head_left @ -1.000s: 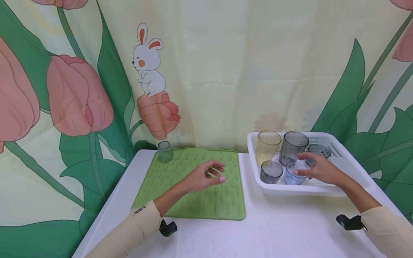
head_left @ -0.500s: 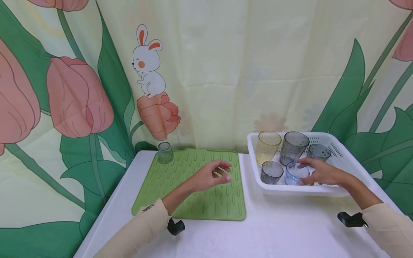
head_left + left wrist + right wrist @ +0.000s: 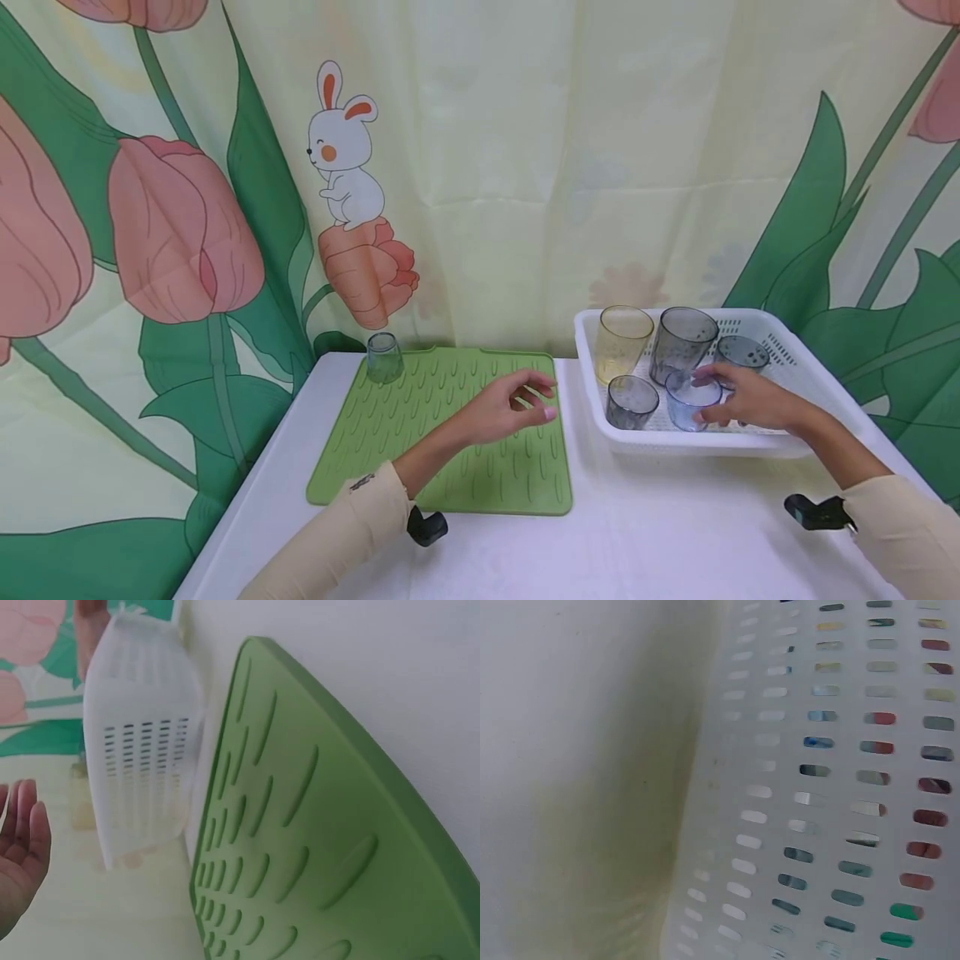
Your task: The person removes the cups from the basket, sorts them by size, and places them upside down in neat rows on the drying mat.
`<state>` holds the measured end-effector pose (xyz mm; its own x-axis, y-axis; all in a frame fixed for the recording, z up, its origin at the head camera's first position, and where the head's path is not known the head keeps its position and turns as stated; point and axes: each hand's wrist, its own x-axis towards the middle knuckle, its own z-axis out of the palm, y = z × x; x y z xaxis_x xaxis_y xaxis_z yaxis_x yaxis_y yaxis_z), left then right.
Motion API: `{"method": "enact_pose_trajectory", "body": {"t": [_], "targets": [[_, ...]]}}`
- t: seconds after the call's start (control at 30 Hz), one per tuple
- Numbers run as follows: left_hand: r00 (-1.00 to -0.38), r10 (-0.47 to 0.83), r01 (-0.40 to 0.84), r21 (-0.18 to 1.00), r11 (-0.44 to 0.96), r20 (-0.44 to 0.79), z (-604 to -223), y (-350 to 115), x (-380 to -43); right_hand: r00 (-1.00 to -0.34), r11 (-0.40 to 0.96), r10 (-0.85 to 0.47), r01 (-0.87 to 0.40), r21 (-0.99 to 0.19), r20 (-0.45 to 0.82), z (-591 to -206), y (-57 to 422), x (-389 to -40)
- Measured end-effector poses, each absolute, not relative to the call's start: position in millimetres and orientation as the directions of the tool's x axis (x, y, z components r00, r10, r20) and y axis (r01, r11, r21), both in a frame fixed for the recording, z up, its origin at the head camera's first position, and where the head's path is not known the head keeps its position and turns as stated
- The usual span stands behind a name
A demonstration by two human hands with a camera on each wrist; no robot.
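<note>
My right hand [image 3: 756,402] reaches into the white basket [image 3: 817,392] and grips a small clear-blue glass [image 3: 684,407] by its side, thumb at the front and fingers behind. Around it in the basket stand a tall amber glass [image 3: 621,346], a tall grey glass [image 3: 681,346], a short grey glass [image 3: 632,404] and another short dark glass [image 3: 742,353]. Over the right part of the green drying mat [image 3: 442,475] hovers my left hand [image 3: 502,408], fingers loosely bent and holding nothing. The right wrist view shows only the slotted basket wall [image 3: 832,795]; that hand is hidden there.
A small greyish glass [image 3: 385,360] stands upside down at the mat's back left corner. White cloth [image 3: 600,542] covers the table. A printed curtain [image 3: 495,167] hangs directly behind the mat and basket.
My right hand has lowered onto the blue glass and gripped it; the glass has shifted slightly right and up. My left hand has drifted right over the mat, towards the basket.
</note>
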<state>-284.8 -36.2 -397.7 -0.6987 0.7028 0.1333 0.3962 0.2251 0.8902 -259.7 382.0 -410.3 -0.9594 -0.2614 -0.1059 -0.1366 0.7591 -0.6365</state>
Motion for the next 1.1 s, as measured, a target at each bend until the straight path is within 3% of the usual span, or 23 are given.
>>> {"method": "enact_pose_trajectory", "body": {"t": [0.33,0.63,1.1], "targets": [[-0.728,0.659,0.435,0.869,0.233,0.188,-389,-33,-279,-0.966,0.642,-0.24,-0.231,-0.731,0.094,-384,370,-242],[-0.717,0.641,0.499,0.844,0.195,0.275,-374,-32,-273,-0.948,0.52,-0.253,-0.301,-0.799,0.192,-354,324,-216],[-0.66,0.701,0.549,0.81,0.205,0.271,-358,-25,-242,-0.876,0.319,-0.444,-0.352,-0.88,0.189,-352,242,-196]]}}
